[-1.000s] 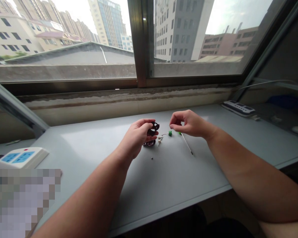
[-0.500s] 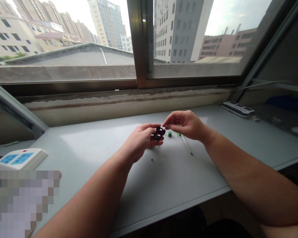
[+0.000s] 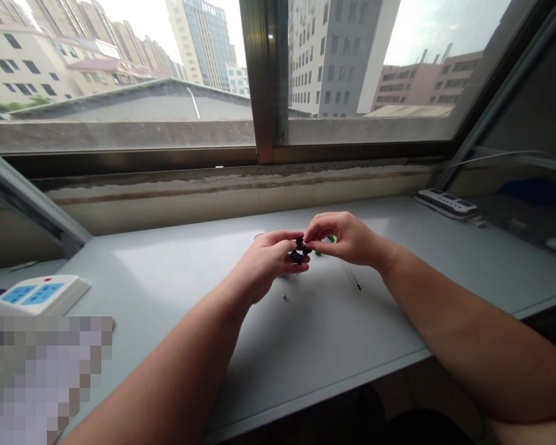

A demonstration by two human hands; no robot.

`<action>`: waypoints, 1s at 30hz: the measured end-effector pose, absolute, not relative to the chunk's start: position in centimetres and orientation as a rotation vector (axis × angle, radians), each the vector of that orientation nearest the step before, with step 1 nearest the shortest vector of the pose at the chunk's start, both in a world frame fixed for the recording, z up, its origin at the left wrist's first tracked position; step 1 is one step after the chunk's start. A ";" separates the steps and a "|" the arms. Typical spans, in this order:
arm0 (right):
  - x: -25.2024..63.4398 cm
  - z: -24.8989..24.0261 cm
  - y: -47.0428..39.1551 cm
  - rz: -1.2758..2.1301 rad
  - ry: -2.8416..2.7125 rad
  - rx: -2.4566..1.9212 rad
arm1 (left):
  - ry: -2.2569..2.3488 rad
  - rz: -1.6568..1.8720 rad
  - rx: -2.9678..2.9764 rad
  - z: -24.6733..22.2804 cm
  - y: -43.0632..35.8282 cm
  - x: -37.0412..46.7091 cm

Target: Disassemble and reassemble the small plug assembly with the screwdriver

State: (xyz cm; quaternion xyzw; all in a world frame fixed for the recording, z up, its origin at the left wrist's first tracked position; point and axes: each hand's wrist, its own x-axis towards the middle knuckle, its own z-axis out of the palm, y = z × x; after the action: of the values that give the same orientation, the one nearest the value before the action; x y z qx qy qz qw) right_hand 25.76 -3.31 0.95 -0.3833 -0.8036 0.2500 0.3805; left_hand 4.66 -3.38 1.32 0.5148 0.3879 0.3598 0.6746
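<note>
Between thumb and fingers my left hand [image 3: 271, 259] holds a small black part [image 3: 297, 256] above the table. My right hand [image 3: 340, 238] is pinched at the upper right side of that part; whatever lies between its fingertips is too small to make out. Behind the right hand a green object [image 3: 318, 251] is partly hidden. A thin screwdriver [image 3: 354, 281] lies on the table below the right hand, its handle mostly covered. One tiny metal piece [image 3: 284, 297] rests on the table below my left hand.
The grey table [image 3: 167, 321] stands against a window wall. A white power strip [image 3: 50, 293] with blue sockets sits at the left. Another power strip [image 3: 445, 204] lies at the back right, near a cable. A blurred patch covers the lower left corner.
My right hand has moved slightly down and in to the black part, and now covers more of the green object and the screwdriver. The black part looks slightly turned in my left hand.
</note>
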 end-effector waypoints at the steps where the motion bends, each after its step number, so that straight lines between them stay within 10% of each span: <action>1: 25.8 1.0 -3.3 0.622 -2.065 -0.978 | 0.872 0.802 1.168 1.3 -3.4 4.6; 30: 27.8 0.5 -2.0 0.516 -2.145 -1.381 | 0.990 0.910 1.266 1.2 -2.6 4.2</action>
State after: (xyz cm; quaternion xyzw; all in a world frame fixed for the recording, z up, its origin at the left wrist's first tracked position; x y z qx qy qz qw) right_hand 27.76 -1.98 0.55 -0.5114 -0.7944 0.1910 0.2665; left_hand 4.21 -2.56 1.24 0.5467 0.4277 0.3931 0.6030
